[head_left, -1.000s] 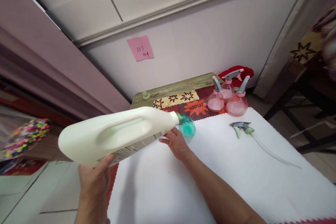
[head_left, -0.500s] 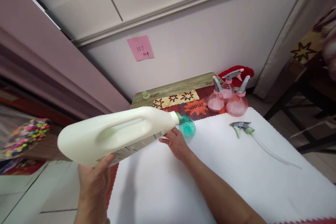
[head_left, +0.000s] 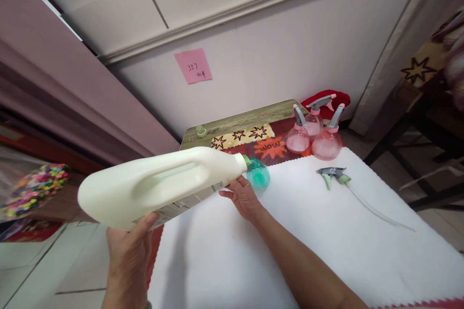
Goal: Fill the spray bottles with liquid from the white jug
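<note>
My left hand (head_left: 128,256) grips the base of a large white plastic jug (head_left: 159,184), tipped almost flat with its spout over the mouth of a small teal round bottle (head_left: 258,175). That bottle stands on the white cloth (head_left: 308,241). My right hand (head_left: 243,197) is wrapped round the near side of the teal bottle, its fingertips partly hidden behind the jug's neck. A grey-and-green spray head with a long tube (head_left: 335,176) lies loose on the cloth to the right.
Several pink spray bottles (head_left: 313,135) stand at the table's back right, by a red object (head_left: 326,101). A small green cap (head_left: 201,131) sits on the wooden table edge. A pink note (head_left: 193,65) is stuck on the wall. A dark table frame stands at right.
The jug's base has dropped very slightly to the left; otherwise nothing has visibly moved.
</note>
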A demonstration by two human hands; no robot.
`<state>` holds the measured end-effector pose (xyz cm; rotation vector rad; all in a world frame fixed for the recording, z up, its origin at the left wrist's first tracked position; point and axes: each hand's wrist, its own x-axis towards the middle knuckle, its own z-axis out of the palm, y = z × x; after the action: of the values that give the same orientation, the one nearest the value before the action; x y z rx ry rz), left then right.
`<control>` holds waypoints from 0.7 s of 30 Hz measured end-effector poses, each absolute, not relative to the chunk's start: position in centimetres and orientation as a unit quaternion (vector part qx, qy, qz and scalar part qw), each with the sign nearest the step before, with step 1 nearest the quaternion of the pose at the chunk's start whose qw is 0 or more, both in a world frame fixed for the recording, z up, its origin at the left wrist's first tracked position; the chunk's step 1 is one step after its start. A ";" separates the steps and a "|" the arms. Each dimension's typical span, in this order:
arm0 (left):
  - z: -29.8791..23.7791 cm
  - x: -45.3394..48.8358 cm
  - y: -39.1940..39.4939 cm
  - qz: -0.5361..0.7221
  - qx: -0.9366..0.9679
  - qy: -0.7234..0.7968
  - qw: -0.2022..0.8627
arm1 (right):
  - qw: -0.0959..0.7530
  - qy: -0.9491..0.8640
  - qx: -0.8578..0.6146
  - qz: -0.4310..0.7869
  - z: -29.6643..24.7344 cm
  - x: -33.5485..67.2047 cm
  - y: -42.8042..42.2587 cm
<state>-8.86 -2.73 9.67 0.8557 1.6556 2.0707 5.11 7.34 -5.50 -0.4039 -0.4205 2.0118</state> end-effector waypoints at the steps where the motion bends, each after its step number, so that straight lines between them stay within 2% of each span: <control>1: 9.8 -8.7 -2.8 0.731 0.301 0.585 0.178 | 0.500 -0.176 -0.167 0.832 -5.5 5.1 7.3; 21: 10.9 -7.4 -3.5 0.712 0.307 0.602 0.188 | 0.498 -0.177 -0.161 0.834 -5.5 5.1 7.3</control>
<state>-7.43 -3.47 10.88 0.8642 1.6945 2.0036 5.15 7.28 -5.49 -0.3903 -0.4280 2.0179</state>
